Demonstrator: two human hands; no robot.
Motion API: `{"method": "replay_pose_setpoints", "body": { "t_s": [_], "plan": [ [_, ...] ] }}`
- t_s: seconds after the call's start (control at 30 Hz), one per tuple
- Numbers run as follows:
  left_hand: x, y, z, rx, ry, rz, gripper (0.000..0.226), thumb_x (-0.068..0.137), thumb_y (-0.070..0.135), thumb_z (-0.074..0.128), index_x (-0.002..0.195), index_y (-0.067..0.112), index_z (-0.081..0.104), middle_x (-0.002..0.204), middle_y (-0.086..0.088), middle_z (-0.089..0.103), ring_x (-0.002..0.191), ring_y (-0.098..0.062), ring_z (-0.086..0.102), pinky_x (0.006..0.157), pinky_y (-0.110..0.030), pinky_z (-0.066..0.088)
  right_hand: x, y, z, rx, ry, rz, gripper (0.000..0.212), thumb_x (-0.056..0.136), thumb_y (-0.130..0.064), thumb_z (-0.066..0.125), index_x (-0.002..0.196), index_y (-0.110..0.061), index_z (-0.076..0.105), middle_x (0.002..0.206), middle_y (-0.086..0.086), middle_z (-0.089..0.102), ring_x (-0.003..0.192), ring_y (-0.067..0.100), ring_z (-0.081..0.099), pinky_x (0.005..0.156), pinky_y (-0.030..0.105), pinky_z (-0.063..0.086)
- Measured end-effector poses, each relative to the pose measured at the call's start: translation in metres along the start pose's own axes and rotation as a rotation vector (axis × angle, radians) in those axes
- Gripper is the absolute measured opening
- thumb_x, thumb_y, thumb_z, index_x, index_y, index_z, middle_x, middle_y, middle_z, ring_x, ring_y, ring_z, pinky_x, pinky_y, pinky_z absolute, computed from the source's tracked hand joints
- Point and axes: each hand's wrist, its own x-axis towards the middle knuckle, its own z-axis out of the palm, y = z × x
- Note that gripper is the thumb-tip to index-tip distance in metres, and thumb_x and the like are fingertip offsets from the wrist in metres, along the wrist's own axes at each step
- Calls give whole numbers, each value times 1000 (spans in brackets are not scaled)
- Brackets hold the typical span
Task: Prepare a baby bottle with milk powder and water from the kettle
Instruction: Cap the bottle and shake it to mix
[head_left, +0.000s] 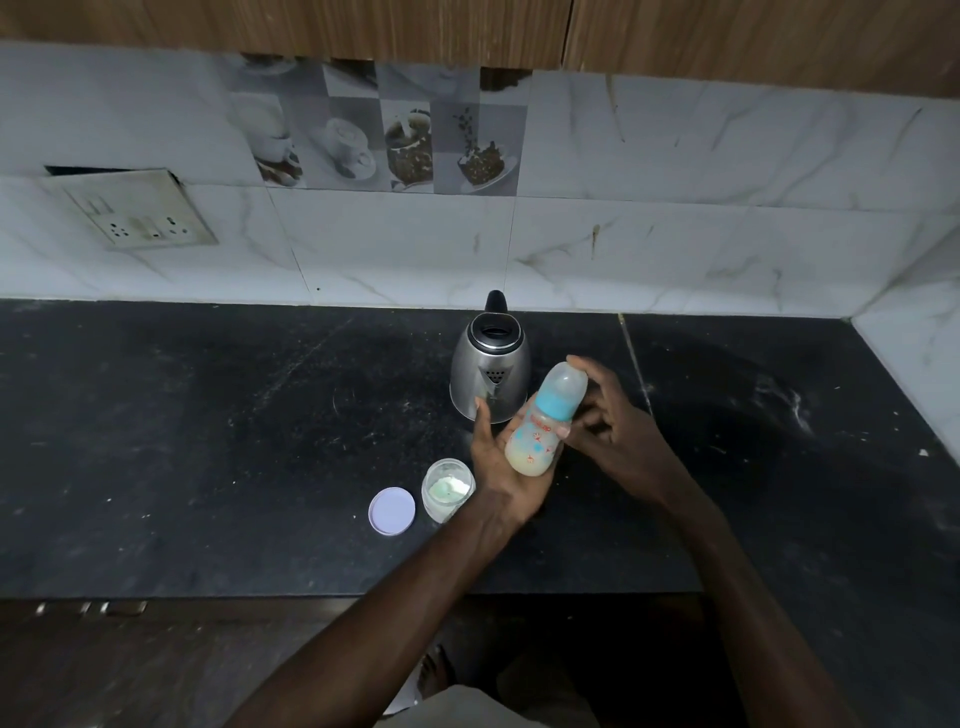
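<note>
My left hand (498, 467) grips the body of a baby bottle (540, 431), held tilted above the counter. The bottle has a blue collar, a clear cap on top and milky liquid inside. My right hand (613, 415) is against the bottle's cap and collar, fingers curled around them. Just behind the hands stands a steel kettle (488, 369) with a black handle and its lid open. An open jar of milk powder (448, 488) sits left of my left wrist, with its lilac lid (392, 511) lying flat beside it.
The black stone counter (208, 441) runs wide on both sides. A tiled wall (675, 234) backs it and turns along the right. A socket plate (140, 213) is on the wall at the left. The counter's front edge lies close to my body.
</note>
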Motion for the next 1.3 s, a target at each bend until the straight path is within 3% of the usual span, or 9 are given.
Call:
{"method": "replay_pose_setpoints", "body": {
  "t_s": [0.17,0.37,0.53,0.73,0.87,1.0,1.1,1.17,1.3],
  "plan": [
    [-2,0,5,-31,-72,-13,79,90,72,59,123,2,74,120,-21,74,100,-33,75,67,-33,64,0,-5,4,86,-30,-3,95,84,-39,85,157,-53,24,135,-32,62,116,0,70,85,14,58],
    [-6,6,10,18,-86,-10,89,88,74,58,137,0,65,138,-24,66,118,-36,70,100,-44,60,0,-2,6,106,3,-24,107,81,-38,90,161,-49,19,142,-25,58,116,7,71,86,22,62],
    [-11,6,16,40,-130,1,93,90,76,54,140,-2,61,139,-26,64,120,-38,69,95,-43,61,-2,-3,1,60,20,-82,105,77,-42,90,159,-51,26,146,-29,51,117,3,69,89,26,63],
    [-5,4,9,114,-40,43,96,91,78,48,145,-1,56,143,-23,63,139,-35,57,125,-45,37,-9,-17,6,111,463,-151,100,75,-41,89,153,-53,28,142,-19,51,119,6,66,84,21,62],
    [-1,0,6,121,-43,20,97,88,77,54,143,-2,57,147,-27,58,144,-41,50,124,-50,36,-15,-19,22,-80,290,-79,102,75,-32,92,154,-45,31,142,-22,53,106,9,70,82,36,65],
    [4,1,1,164,-12,51,90,90,79,48,133,2,68,143,-17,65,134,-29,62,126,-44,35,-10,-13,12,161,797,-60,96,78,-37,88,156,-35,31,129,-35,57,109,0,70,80,16,61],
    [4,-3,2,126,-36,21,91,90,77,50,136,-1,64,148,-22,60,140,-36,55,123,-48,39,-13,-15,28,52,606,32,97,75,-37,91,154,-34,35,122,-21,65,101,7,73,78,14,58],
    [3,-5,4,126,-71,20,93,89,77,52,140,-1,60,148,-23,59,140,-40,54,117,-50,45,-16,-11,30,-125,449,45,99,73,-43,91,154,-43,33,128,-15,65,94,8,72,78,25,61],
    [2,-3,4,118,-69,41,91,90,77,50,140,2,62,145,-19,63,138,-32,59,123,-46,40,-8,-7,25,2,762,62,101,75,-47,87,157,-40,29,131,-18,60,108,6,69,85,35,65]
  ]
}}
